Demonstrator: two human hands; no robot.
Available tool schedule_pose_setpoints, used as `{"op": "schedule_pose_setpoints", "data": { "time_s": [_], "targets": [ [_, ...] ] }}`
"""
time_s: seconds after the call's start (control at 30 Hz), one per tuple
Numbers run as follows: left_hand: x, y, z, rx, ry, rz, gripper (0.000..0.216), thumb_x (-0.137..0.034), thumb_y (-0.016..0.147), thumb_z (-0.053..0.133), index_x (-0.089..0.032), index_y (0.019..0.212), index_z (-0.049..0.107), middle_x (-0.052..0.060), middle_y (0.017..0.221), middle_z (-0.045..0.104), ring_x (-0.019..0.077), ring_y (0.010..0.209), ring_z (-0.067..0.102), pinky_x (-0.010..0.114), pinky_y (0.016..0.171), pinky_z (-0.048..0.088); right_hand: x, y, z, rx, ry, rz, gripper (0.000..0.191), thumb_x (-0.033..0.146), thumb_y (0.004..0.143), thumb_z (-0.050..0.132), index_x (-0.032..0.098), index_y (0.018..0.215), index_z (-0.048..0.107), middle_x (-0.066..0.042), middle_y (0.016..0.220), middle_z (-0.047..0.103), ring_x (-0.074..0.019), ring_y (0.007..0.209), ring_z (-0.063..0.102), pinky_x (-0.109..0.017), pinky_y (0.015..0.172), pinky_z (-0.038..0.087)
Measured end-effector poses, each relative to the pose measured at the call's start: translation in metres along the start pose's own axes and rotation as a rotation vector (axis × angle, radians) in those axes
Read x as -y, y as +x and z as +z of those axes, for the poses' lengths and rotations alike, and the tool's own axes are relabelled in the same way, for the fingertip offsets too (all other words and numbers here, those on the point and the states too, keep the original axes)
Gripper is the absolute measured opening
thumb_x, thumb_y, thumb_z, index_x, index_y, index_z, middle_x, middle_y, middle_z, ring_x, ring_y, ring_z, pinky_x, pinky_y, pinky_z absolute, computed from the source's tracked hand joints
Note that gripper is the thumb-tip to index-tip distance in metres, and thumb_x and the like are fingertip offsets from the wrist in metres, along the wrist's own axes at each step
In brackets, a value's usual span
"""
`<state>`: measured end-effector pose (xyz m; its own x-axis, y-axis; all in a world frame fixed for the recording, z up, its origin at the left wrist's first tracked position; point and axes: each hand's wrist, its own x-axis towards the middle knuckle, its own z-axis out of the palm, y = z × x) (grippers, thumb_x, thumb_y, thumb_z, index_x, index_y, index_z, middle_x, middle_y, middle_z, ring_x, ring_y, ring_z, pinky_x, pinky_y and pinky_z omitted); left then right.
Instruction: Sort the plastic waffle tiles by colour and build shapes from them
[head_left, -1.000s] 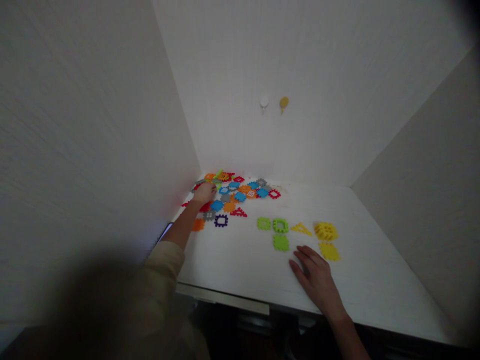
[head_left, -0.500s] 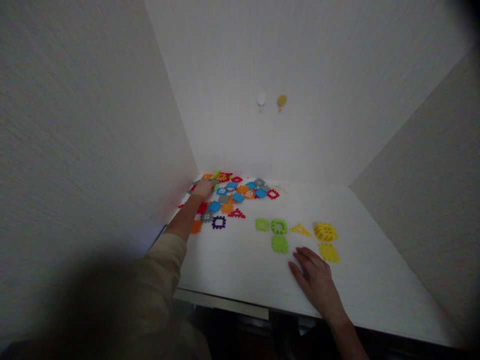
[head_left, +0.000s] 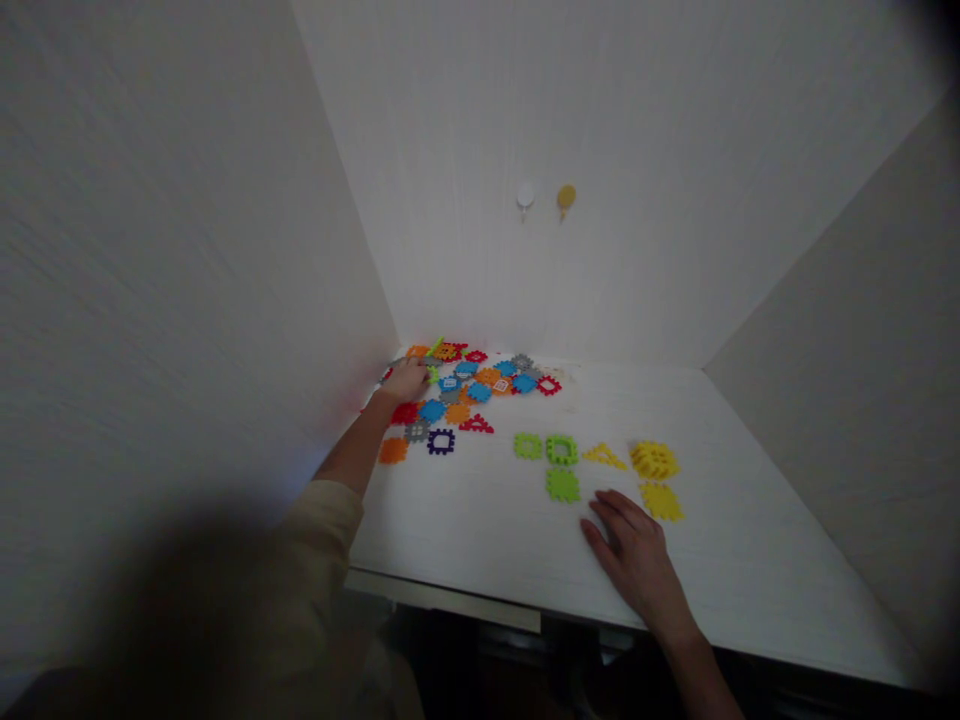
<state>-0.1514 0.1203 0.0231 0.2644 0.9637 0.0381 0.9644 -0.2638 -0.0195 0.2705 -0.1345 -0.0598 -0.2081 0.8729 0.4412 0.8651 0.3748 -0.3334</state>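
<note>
Nearest to the camera, the right hand point(head_left: 634, 555) lay flat and spread on the white table point(head_left: 750, 570), palm down and holding nothing, with its fingertips just beside a flat green plastic toothed tile point(head_left: 562, 485) and near a flat yellow plastic toothed tile point(head_left: 661, 501). Farther away, in the far left corner by the wall, the left hand point(head_left: 406, 380) rested on the pile of many-coloured plastic toothed tiles point(head_left: 480, 385) with fingers curled over it; whether it gripped one tile could not be told.
</note>
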Motion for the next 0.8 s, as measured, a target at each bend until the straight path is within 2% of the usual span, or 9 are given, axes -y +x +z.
{"op": "schedule_pose_setpoints", "data": {
  "time_s": [0.27,0.5,0.63,0.8],
  "targets": [
    [0.014,-0.01,0.001,-0.069,-0.056,-0.002,0.023,-0.029,0.082,0.052,-0.015,0.097,0.063,0.012,0.129,0.047,0.0239,0.119,0.041,0.034,0.104,0.03,0.002,0.0,-0.002,-0.005,0.005,0.009,0.038,0.047,0.087,0.049,0.019,0.107,0.064,-0.012,0.117,0.063,-0.029,0.112,0.055,-0.049,0.093,0.046],
    [0.016,-0.016,-0.004,-0.143,-0.273,0.029,0.02,-0.03,0.078,0.053,-0.014,0.087,0.061,0.011,0.106,0.06,0.022,0.101,0.053,0.034,0.094,0.04,-0.001,-0.001,0.0,-0.004,0.004,-0.003,0.038,0.047,0.087,0.049,0.018,0.108,0.064,-0.012,0.118,0.062,-0.0278,0.112,0.055,-0.048,0.093,0.046],
    [0.008,-0.028,-0.008,-0.232,-0.377,-0.029,0.033,-0.035,0.073,0.059,-0.015,0.099,0.059,0.01,0.099,0.061,0.022,0.092,0.056,0.035,0.088,0.044,-0.001,-0.001,0.0,-0.009,0.003,-0.006,0.037,0.046,0.087,0.05,0.019,0.108,0.063,-0.012,0.118,0.062,-0.0279,0.113,0.055,-0.048,0.093,0.046],
    [-0.016,-0.048,-0.017,-0.336,-0.474,-0.11,0.047,-0.039,0.07,0.062,-0.015,0.11,0.054,0.009,0.101,0.062,0.0217,0.09,0.058,0.034,0.084,0.046,0.004,-0.001,-0.002,-0.007,-0.011,0.021,0.036,0.044,0.088,0.049,0.02,0.111,0.062,-0.011,0.119,0.061,-0.028,0.115,0.053,-0.048,0.095,0.044]
  ]
}}
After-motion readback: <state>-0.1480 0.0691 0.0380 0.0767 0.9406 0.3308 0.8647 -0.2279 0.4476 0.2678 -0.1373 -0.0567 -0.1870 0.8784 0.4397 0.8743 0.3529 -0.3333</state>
